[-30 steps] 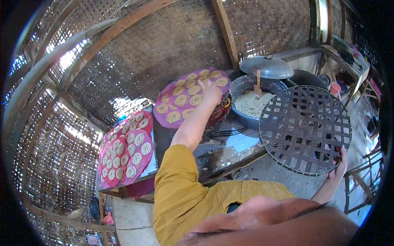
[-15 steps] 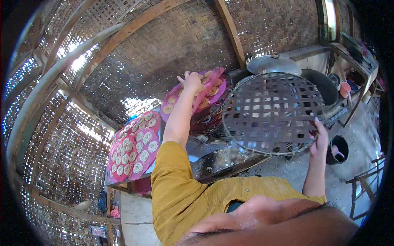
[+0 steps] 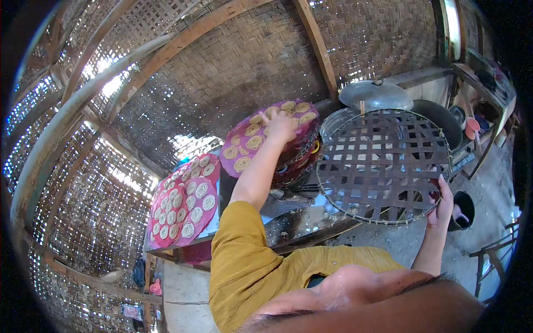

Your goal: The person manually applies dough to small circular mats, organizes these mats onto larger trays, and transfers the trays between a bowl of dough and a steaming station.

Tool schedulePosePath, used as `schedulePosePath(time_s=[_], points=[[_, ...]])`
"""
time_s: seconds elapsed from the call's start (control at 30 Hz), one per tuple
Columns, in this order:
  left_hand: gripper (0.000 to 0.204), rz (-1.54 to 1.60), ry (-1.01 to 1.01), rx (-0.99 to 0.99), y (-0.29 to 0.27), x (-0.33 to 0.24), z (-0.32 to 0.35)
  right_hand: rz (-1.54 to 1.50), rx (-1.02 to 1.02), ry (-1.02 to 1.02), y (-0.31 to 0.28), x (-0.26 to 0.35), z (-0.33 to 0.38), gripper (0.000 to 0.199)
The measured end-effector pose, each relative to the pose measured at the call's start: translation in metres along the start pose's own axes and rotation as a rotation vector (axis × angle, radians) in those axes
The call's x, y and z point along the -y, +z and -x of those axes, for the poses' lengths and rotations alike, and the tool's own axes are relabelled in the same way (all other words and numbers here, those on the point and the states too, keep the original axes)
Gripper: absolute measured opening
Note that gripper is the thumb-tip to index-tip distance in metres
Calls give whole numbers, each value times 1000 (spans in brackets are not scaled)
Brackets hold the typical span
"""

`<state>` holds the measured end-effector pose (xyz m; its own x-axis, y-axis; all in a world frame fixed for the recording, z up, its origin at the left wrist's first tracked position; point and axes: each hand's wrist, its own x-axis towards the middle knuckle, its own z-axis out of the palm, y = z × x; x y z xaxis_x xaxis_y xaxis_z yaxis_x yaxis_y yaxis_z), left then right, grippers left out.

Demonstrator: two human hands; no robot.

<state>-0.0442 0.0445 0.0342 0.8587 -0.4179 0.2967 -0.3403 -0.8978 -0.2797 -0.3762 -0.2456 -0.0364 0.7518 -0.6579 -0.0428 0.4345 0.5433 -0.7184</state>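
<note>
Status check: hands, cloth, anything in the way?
Left hand over pink cloth with coils. Right hand gripping woven tray by rim. Tray partly hides basin.

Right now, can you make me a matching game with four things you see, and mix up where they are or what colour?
1. left hand
2. right hand
3. domed lid
4. dark bucket

A. silvery grey
B. at the rim of the woven rack
C. on the floor
D. over the tan coils

Right pairs: 1-D, 2-B, 3-A, 4-C
</note>
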Motion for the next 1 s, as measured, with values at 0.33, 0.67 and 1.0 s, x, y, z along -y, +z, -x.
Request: schedulePosePath(time_s=[0.33, 0.67, 1.0], points=[[51, 130, -197, 101, -34, 55, -30, 83, -101, -121, -47, 0, -4, 24], [56, 226, -262, 189, -16, 53, -31, -1, -243, -157, -42, 3, 0, 13], [31, 81, 8, 167, -4, 28, -23, 24, -267, -140, -41, 4, -1, 20]])
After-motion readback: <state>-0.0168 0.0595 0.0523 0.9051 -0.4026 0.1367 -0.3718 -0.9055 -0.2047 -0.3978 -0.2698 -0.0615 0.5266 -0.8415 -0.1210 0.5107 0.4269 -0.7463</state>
